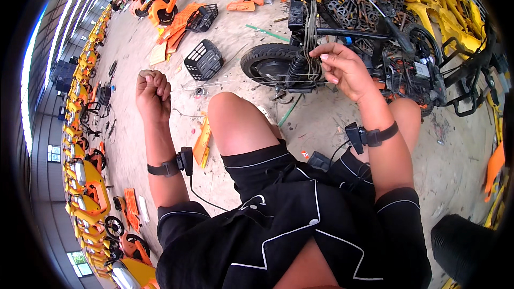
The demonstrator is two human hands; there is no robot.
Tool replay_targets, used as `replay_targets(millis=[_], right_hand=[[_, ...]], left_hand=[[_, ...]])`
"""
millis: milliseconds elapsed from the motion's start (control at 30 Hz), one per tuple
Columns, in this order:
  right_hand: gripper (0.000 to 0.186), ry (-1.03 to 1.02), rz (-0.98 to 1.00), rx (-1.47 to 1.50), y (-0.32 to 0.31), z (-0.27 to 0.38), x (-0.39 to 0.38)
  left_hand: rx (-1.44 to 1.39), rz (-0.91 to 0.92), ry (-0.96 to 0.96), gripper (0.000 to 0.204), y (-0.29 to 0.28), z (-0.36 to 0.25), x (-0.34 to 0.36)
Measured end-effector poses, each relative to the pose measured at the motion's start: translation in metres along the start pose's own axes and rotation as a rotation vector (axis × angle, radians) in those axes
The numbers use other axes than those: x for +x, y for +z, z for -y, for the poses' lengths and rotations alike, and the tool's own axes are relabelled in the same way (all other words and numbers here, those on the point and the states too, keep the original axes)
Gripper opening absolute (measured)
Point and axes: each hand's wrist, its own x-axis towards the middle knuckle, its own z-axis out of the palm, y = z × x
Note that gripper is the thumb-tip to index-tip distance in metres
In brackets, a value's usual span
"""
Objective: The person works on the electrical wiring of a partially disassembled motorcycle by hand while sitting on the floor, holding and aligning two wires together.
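My left hand (153, 86) is raised left of my knee, its fingers closed on a thin, pale wire. The wire (235, 82) stretches across above my knees toward my right hand (342, 69), whose fingers are loosely curled around it beside hanging cords (311, 13). These cords drape over the black frame of a stripped scooter (337, 32), in front of me at the right. Its rear wheel (265, 61) and shock absorber sit just left of my right hand. The exact grip of the right fingers is hard to make out.
Black crates (203, 60), orange panels (171, 37) and loose scraps lie on the concrete floor (225, 27). Yellow scooters (88, 198) line the left wall. Metal parts and yellow panels (444, 16) are piled at the back right. A black object (460, 246) stands at lower right.
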Motion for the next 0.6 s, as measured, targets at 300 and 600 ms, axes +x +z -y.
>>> replay_targets(millis=[300, 600], right_hand=[[0.015, 0.002, -0.056, -0.118, 0.005, 0.004, 0.002], [0.018, -0.049, -0.042, -0.4, 0.011, -0.005, 0.0]], left_hand=[[0.176, -0.073, -0.03, 0.016, -0.006, 0.002, -0.017], [0.247, -0.2, -0.089, 0.018, -0.021, 0.014, -0.039]])
